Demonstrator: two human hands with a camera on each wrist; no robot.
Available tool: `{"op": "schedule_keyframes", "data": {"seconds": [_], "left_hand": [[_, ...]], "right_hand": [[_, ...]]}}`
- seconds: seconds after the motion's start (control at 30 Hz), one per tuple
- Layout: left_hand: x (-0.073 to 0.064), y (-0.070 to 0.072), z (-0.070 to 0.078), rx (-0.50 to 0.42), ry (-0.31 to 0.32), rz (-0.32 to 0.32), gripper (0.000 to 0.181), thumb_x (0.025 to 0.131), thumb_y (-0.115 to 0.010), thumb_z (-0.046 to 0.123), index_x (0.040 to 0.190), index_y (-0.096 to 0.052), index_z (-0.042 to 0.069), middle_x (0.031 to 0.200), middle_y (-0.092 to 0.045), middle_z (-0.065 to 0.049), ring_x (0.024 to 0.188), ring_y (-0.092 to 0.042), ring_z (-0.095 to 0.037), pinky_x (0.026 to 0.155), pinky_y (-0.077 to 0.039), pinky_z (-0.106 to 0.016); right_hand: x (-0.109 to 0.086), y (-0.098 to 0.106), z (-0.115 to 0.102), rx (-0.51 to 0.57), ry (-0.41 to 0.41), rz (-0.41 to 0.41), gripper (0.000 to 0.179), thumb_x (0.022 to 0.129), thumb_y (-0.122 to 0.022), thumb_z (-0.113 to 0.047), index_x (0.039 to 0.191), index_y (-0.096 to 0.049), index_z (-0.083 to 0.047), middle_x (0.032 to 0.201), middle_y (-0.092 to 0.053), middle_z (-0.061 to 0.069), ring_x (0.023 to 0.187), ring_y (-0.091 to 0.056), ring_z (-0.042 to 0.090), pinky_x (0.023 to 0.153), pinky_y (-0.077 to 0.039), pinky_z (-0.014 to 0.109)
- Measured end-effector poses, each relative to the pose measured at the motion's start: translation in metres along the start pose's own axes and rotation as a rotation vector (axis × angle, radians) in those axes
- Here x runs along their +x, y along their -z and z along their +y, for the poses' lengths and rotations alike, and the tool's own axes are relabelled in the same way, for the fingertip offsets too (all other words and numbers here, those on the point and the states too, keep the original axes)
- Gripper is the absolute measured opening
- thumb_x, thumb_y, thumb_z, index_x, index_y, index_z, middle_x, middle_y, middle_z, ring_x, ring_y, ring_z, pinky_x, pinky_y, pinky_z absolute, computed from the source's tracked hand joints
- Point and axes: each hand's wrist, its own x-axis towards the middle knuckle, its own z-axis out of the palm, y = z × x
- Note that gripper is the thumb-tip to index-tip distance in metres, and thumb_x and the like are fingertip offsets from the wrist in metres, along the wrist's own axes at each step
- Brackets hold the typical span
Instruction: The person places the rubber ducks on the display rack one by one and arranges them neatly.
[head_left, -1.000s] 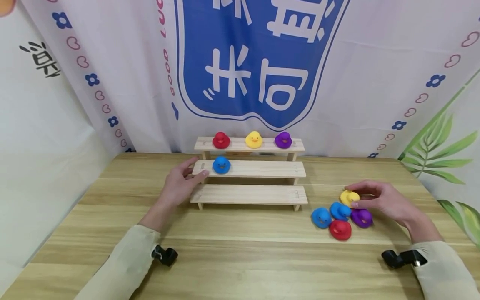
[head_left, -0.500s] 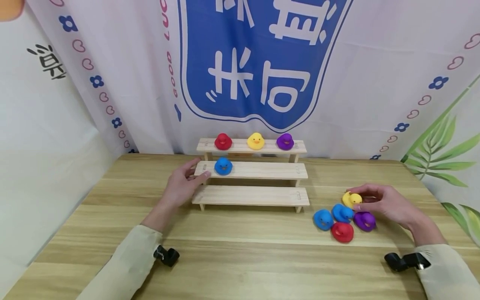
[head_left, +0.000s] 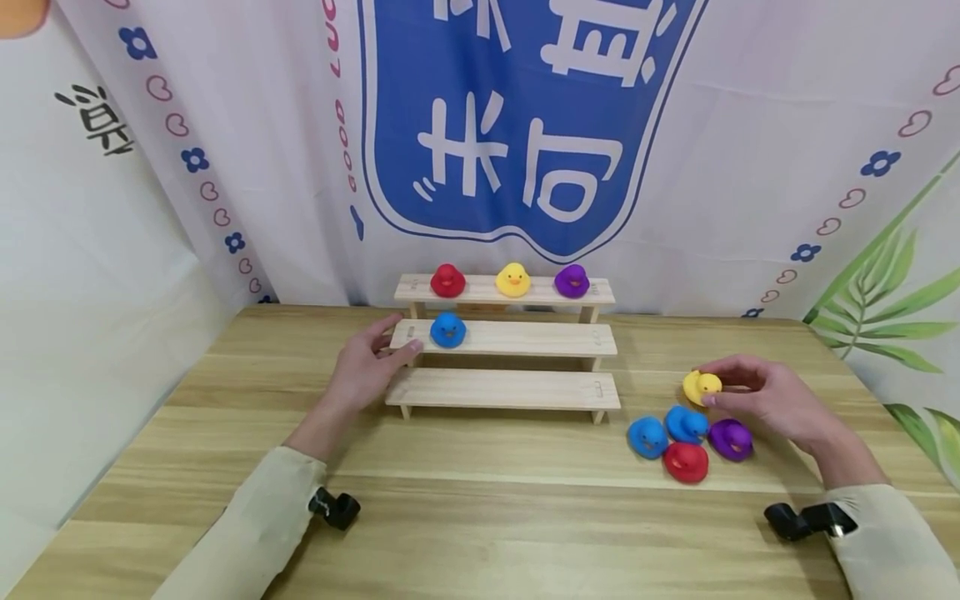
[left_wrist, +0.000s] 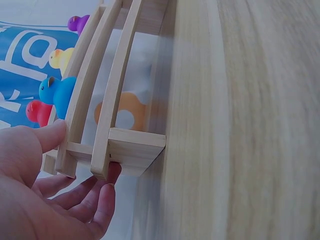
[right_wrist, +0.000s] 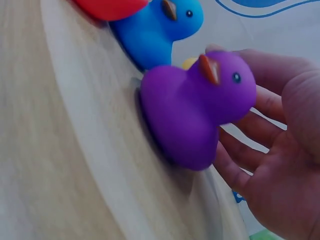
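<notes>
As the yellow duck your right hand pinches looks light and soft, hold its body gently, left hand gripping the stand's left end.

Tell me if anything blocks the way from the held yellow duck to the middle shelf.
Nothing visible does: between the yellow duck held by the right hand and the middle shelf, the head view shows only tabletop.

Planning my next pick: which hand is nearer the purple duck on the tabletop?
Right: the right hand holds a yellow duck just beyond the purple duck; the left hand is far off to the left, gripping the wooden shelf.
</notes>
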Motion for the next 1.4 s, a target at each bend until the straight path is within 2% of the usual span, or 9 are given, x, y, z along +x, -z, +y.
{"op": "schedule_keyframes", "data": {"seconds": [0.1, 0.3, 0.37, 0.53, 0.8, 1.2, 1.3, 1.4], "left_hand": [[0.0, 0.0, 0.0, 0.003, 0.001, -0.001, 0.077, 0.105, -0.067, 0.043, 0.168, -0.033, 0.016, 0.165, -0.045, -0.023, 0.146, -0.052, -0.041, 0.119, -0.046, -0.054], [0.0, -0.001, 0.001, -0.002, 0.009, -0.004, 0.077, 0.104, -0.067, 0.044, 0.168, -0.033, 0.017, 0.166, -0.044, -0.023, 0.147, -0.051, -0.041, 0.12, -0.045, -0.053], [0.0, -0.001, 0.002, 0.0, 0.008, -0.002, 0.077, 0.105, -0.067, 0.044, 0.168, -0.033, 0.016, 0.165, -0.045, -0.023, 0.146, -0.051, -0.04, 0.12, -0.046, -0.053], [-0.001, 0.0, 0.002, 0.006, 0.002, 0.001, 0.077, 0.105, -0.067, 0.043, 0.168, -0.032, 0.015, 0.163, -0.047, -0.023, 0.144, -0.053, -0.04, 0.118, -0.047, -0.053], [-0.001, 0.0, 0.002, 0.013, 0.0, 0.0, 0.077, 0.105, -0.066, 0.043, 0.168, -0.032, 0.015, 0.163, -0.047, -0.023, 0.144, -0.053, -0.04, 0.119, -0.047, -0.053], [-0.001, 0.0, 0.002, 0.003, 0.004, -0.005, 0.076, 0.105, -0.067, 0.042, 0.168, -0.033, 0.015, 0.164, -0.047, -0.023, 0.145, -0.052, -0.041, 0.119, -0.046, -0.053], [-0.001, 0.0, 0.002, 0.006, 0.002, -0.006, 0.077, 0.105, -0.067, 0.042, 0.168, -0.033, 0.015, 0.164, -0.046, -0.023, 0.146, -0.052, -0.041, 0.119, -0.046, -0.054], [-0.001, 0.001, 0.001, 0.012, 0.003, -0.003, 0.077, 0.105, -0.067, 0.043, 0.168, -0.033, 0.016, 0.165, -0.045, -0.023, 0.147, -0.05, -0.041, 0.12, -0.045, -0.054]], "right_hand": [[0.001, 0.0, -0.003, 0.015, 0.007, 0.025, 0.055, 0.098, -0.076, -0.042, 0.14, -0.063, -0.01, 0.135, -0.068, 0.008, 0.107, -0.062, -0.004, 0.087, -0.056, 0.021], [0.001, -0.001, -0.012, 0.05, 0.035, 0.07, 0.053, 0.098, -0.078, -0.039, 0.137, -0.062, -0.008, 0.122, -0.068, -0.015, 0.107, -0.063, -0.004, 0.085, -0.059, 0.021], [0.001, -0.002, -0.015, 0.052, 0.039, 0.084, 0.052, 0.098, -0.078, -0.039, 0.136, -0.063, -0.008, 0.12, -0.067, -0.017, 0.106, -0.063, -0.004, 0.085, -0.059, 0.021], [0.003, -0.006, -0.023, 0.058, 0.045, 0.104, 0.051, 0.098, -0.078, -0.039, 0.137, -0.063, -0.008, 0.12, -0.068, -0.015, 0.105, -0.064, -0.005, 0.085, -0.058, 0.018], [0.003, -0.01, -0.031, 0.091, 0.076, 0.118, 0.049, 0.099, -0.077, -0.033, 0.137, -0.062, -0.006, 0.116, -0.068, -0.022, 0.104, -0.066, -0.003, 0.085, -0.057, 0.015], [0.004, -0.02, -0.043, 0.151, 0.136, 0.138, 0.046, 0.098, -0.079, -0.026, 0.133, -0.062, -0.001, 0.112, -0.07, -0.024, 0.1, -0.07, -0.005, 0.086, -0.058, 0.013], [0.005, -0.022, -0.047, 0.15, 0.139, 0.146, 0.045, 0.099, -0.078, -0.027, 0.133, -0.063, -0.001, 0.114, -0.07, -0.02, 0.1, -0.07, -0.005, 0.086, -0.057, 0.013], [0.006, -0.025, -0.053, 0.143, 0.146, 0.151, 0.047, 0.099, -0.078, -0.028, 0.135, -0.063, -0.002, 0.121, -0.072, -0.009, 0.102, -0.068, -0.005, 0.087, -0.056, 0.011]]}}
